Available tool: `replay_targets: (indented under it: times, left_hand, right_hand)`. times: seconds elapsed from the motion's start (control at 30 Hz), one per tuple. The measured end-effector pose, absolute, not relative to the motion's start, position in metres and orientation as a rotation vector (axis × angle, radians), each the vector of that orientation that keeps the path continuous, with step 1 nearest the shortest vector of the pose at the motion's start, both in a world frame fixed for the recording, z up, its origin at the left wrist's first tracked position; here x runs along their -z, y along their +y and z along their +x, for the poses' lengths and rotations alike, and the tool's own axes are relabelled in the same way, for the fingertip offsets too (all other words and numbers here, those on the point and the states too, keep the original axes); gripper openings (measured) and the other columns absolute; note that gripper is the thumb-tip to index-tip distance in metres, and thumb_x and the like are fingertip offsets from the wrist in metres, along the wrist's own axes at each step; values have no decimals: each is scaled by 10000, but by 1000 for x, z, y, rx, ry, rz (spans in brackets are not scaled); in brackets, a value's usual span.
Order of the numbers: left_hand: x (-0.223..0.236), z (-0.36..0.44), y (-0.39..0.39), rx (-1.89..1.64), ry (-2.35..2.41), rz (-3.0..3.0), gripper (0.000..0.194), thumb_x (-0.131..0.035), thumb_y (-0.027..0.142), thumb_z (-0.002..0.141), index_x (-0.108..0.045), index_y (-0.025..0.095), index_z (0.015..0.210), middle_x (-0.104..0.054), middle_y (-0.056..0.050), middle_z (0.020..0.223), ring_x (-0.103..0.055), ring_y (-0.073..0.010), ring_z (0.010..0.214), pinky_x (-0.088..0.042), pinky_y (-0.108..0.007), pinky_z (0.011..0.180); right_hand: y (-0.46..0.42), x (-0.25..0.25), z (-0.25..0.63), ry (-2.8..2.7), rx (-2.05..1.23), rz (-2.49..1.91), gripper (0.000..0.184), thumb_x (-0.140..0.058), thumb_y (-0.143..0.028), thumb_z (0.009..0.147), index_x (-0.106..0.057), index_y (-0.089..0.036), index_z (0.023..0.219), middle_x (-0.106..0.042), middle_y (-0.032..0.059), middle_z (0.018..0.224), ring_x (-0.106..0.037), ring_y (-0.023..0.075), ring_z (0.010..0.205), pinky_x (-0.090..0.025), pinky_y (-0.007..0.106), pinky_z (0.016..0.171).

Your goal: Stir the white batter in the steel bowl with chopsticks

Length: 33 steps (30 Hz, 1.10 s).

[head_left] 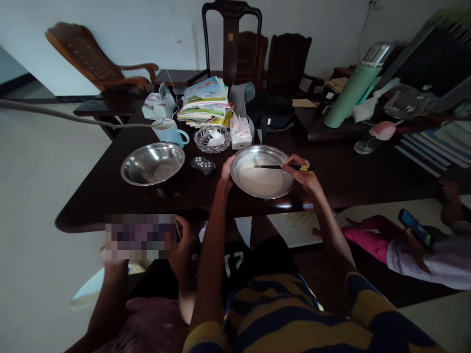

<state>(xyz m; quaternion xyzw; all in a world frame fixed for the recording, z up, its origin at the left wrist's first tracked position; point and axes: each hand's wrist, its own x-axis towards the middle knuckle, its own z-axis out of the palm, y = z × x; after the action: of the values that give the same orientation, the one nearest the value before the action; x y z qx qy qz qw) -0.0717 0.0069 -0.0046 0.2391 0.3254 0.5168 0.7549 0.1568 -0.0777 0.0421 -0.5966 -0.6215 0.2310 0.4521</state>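
A steel bowl (283,189) holding pale batter stands near the front edge of a dark wooden table (110,196). My left hand (225,174) grips the bowl's left rim, fingers curled on it. My right hand (303,174) is closed on dark chopsticks (274,166), which lie nearly level with their tips in the batter at the bowl's upper left.
An empty steel bowl (152,163), a small black remote (203,165), a blue cup (170,131), a glass dish (212,138), a tissue pack (240,131), stacked books (206,100) and a green flask (351,90) share the table. One person sits at lower left, another with a phone (415,228) at right.
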Motion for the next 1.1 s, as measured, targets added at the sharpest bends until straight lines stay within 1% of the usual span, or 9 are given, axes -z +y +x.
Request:
replay_targets:
  times: [0.2, 0.3, 0.47, 0.6, 0.7, 0.8, 0.93, 1.1]
  left_hand:
    - [6, -72, 8, -1125, 707, 512, 281, -458, 265, 914, -727, 185, 922, -747, -44, 759, -712, -241, 905, -545, -347, 811]
    - [6, -72, 8, -1119, 713, 503, 281, -451, 272, 922, -722, 199, 927, -750, -45, 771, -707, -251, 947, -539, -355, 831]
    - [4, -71, 6, -1105, 740, 500, 212, -513, 314, 908, -703, 225, 941, -763, -43, 853, -685, -278, 1030, -523, -375, 898]
    - [1, -72, 3, -1103, 748, 515, 238, -460, 303, 926, -692, 267, 892, -748, -9, 793, -683, -256, 1052, -543, -354, 897]
    - [0, -72, 2, -1087, 761, 525, 238, -466, 304, 913, -682, 311, 813, -728, 7, 748, -689, -237, 1041, -561, -329, 873]
    - [1, -71, 2, -1103, 752, 519, 248, -465, 306, 912, -677, 289, 785, -728, -2, 743, -692, -239, 1029, -557, -328, 876]
    - [4, -69, 5, -1136, 728, 501, 251, -471, 300, 914, -670, 240, 773, -725, -30, 702, -697, -263, 987, -553, -362, 861]
    - [7, -68, 8, -1149, 714, 493, 315, -445, 269, 919, -638, 214, 675, -688, -47, 633, -703, -245, 913, -545, -343, 819]
  right_hand:
    - [-95, -48, 169, -1566, -528, -1520, 236, -674, -447, 775, -574, -245, 704, -649, 4, 676, -593, 188, 667, -414, 317, 625]
    - [-104, -51, 171, -1595, -582, -1485, 245, -684, -443, 778, -570, -240, 702, -655, -4, 654, -584, 174, 646, -412, 304, 613]
    - [-105, -53, 167, -1612, -639, -1443, 265, -696, -447, 771, -568, -240, 665, -654, -6, 626, -579, 176, 649, -414, 307, 619]
    - [-99, -53, 162, -1606, -618, -1445, 279, -693, -468, 771, -570, -241, 664, -644, -5, 630, -576, 179, 660, -411, 319, 642]
    - [-97, -53, 159, -1620, -594, -1453, 288, -687, -480, 777, -579, -239, 660, -637, -3, 642, -568, 173, 656, -403, 323, 643]
    - [-96, -54, 158, -1623, -580, -1465, 292, -691, -479, 769, -581, -237, 649, -635, -3, 635, -567, 174, 650, -402, 328, 644]
    - [-97, -55, 157, -1631, -580, -1474, 279, -690, -474, 768, -585, -238, 661, -640, 2, 642, -568, 178, 648, -400, 334, 645]
    - [-98, -57, 156, -1615, -582, -1485, 234, -696, -407, 775, -582, -247, 647, -643, -1, 629, -579, 184, 661, -408, 337, 663]
